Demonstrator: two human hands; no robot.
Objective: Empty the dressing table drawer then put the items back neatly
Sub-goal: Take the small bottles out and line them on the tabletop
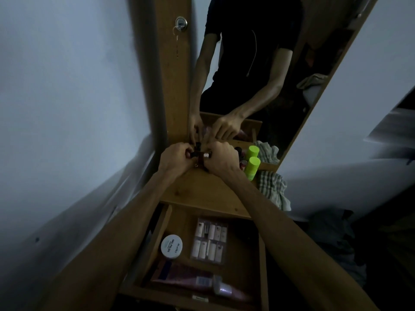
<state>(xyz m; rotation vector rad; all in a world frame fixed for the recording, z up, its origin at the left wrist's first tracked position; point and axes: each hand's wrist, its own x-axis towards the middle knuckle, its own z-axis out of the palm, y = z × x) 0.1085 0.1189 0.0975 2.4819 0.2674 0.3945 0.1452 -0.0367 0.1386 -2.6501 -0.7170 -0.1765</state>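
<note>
Nearest you, the open drawer [262, 261] holds a pink tube [190, 280], a white nail polish tub [171, 246] and a clear pack of press-on nails [210, 243]. Farther out on the dressing table top [202, 191], your left hand [176, 159] and right hand [221, 160] curl round small dark bottles [198, 154] at the mirror [258, 63], beside a green-capped bottle [252, 167] and a checked cloth [272, 189]

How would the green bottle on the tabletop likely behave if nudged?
The green bottle stands upright, tall and narrow, so it would probably tip rather than slide. Being round, it would likely roll once down. It stands beside the checked cloth, which might stop it.
</note>
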